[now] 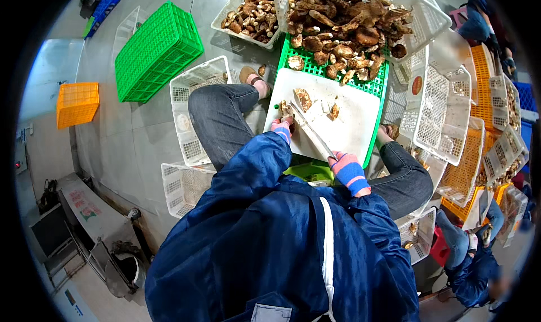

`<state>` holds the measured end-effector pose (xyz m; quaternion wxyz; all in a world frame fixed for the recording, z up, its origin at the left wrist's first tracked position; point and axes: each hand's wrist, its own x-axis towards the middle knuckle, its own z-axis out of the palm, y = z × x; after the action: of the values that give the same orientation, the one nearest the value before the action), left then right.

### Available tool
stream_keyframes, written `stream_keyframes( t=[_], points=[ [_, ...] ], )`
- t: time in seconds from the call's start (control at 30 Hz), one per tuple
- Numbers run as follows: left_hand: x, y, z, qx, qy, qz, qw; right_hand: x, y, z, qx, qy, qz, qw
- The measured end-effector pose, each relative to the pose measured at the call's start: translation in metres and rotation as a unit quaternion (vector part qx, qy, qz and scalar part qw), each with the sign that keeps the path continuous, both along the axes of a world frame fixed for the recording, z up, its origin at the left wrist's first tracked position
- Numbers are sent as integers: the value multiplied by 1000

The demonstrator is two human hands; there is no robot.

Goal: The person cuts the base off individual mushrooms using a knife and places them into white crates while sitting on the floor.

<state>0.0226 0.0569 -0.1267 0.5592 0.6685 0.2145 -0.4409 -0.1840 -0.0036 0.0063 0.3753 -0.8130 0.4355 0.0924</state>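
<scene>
A white cutting board (358,116) lies in front of me on an upturned green crate (378,77). At its left edge my left hand (282,127), in a pink-and-blue striped glove, is closed around a brown mushroom (285,109). My right hand (348,171), gloved the same way, grips a knife (311,129) near the board's front edge. The long blade slants up to the left, its tip close beside the held mushroom; whether they touch I cannot tell. Farther up the board lies a mushroom piece (302,98), with a smaller brown piece (333,112) and pale scraps to its right.
A heap of brown mushrooms (360,26) spills from a tipped white basket onto the crate's far part. Another basket of mushrooms (251,15) stands far left. White baskets (194,91) flank my legs. A green crate (160,51) stands left; a co-worker (473,265) sits lower right.
</scene>
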Motion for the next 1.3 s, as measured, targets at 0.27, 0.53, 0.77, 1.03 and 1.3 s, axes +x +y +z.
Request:
stream_keyframes(
  t=[0.27,0.53,0.77,1.03,1.3],
  points=[
    [-3,-7,-24,-23,-43,26,998,1,-8,13,22,89,30,995],
    [7,-2,-46,-27,-41,-61,997,12,-3,-19,12,83,50,995],
    [11,-1,-6,-48,89,19,995,18,-14,-26,44,63,27,997],
    [12,2,43,-202,92,117,968,-29,-11,-51,27,-156,-177,971],
    [2,5,38,-115,28,-14,993,-24,-32,-50,157,-124,-456,867]
  ],
)
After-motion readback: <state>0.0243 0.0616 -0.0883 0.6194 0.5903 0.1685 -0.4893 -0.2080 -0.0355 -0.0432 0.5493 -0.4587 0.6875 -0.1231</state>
